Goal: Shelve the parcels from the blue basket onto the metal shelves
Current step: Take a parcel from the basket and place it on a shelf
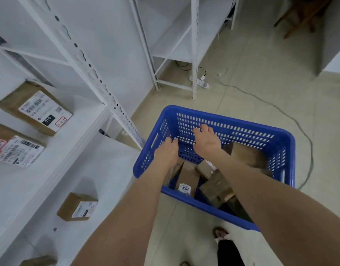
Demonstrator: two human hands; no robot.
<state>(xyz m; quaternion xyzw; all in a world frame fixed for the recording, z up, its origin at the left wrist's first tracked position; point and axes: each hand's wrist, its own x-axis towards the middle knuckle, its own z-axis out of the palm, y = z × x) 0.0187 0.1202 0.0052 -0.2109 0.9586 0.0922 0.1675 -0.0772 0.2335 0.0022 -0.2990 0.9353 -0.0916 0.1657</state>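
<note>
A blue perforated basket (242, 127) stands on the floor beside the white metal shelves (100, 131). Several brown cardboard parcels lie in its near half, one with a label reading 3004 (185, 186). Both my arms reach down into the basket's far, bare part. My left hand (168, 149) and my right hand (206, 140) hover side by side over the mesh bottom, fingers relaxed, holding nothing. The shelves on the left carry two labelled parcels (33, 108) on the upper board and one (77, 207) on the board below.
A second white shelf unit (194, 54) stands at the back. A power strip (200, 82) and a grey cable (280, 110) lie on the tiled floor behind and right of the basket. My feet (221, 234) are close to the basket's near edge.
</note>
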